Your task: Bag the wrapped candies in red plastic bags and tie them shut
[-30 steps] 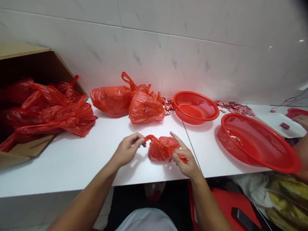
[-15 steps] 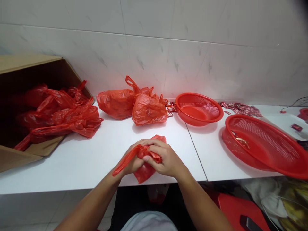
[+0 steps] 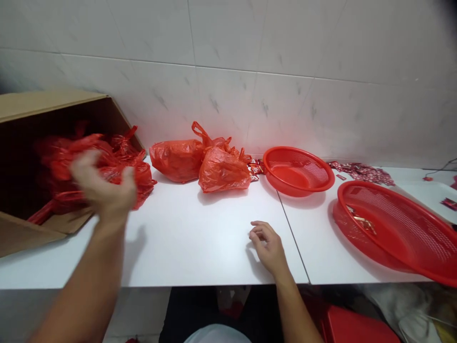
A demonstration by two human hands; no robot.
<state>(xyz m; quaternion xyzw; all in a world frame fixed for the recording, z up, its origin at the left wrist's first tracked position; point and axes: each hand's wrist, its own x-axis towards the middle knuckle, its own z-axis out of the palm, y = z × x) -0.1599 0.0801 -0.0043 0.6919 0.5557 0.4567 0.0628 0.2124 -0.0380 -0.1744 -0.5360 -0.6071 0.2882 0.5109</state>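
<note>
My left hand [image 3: 105, 186], smeared by motion, is raised at the mouth of the cardboard box [image 3: 53, 101]. Its thumb stands apart from the fingers, and nothing shows in its grip. Just beyond it, red plastic bags [image 3: 137, 183] lie heaped inside the box and spill over its front flap. My right hand [image 3: 268, 245] hovers low over the white table [image 3: 193, 238], its fingers loosely curled and holding nothing.
Filled red bags [image 3: 224, 171] stand against the tiled wall, beside small wrapped packets [image 3: 254, 167]. Rightward are a round red basket [image 3: 298, 174], a larger red basket [image 3: 389, 238] with a few gold-coloured pieces, a pile of packets [image 3: 367, 172] and a white tray [image 3: 417, 190].
Both hands were together at the table's front, gripping a tied red bag. That bag has left the spot, my left hand has swung left to the box, and my right hand has moved slightly right.
</note>
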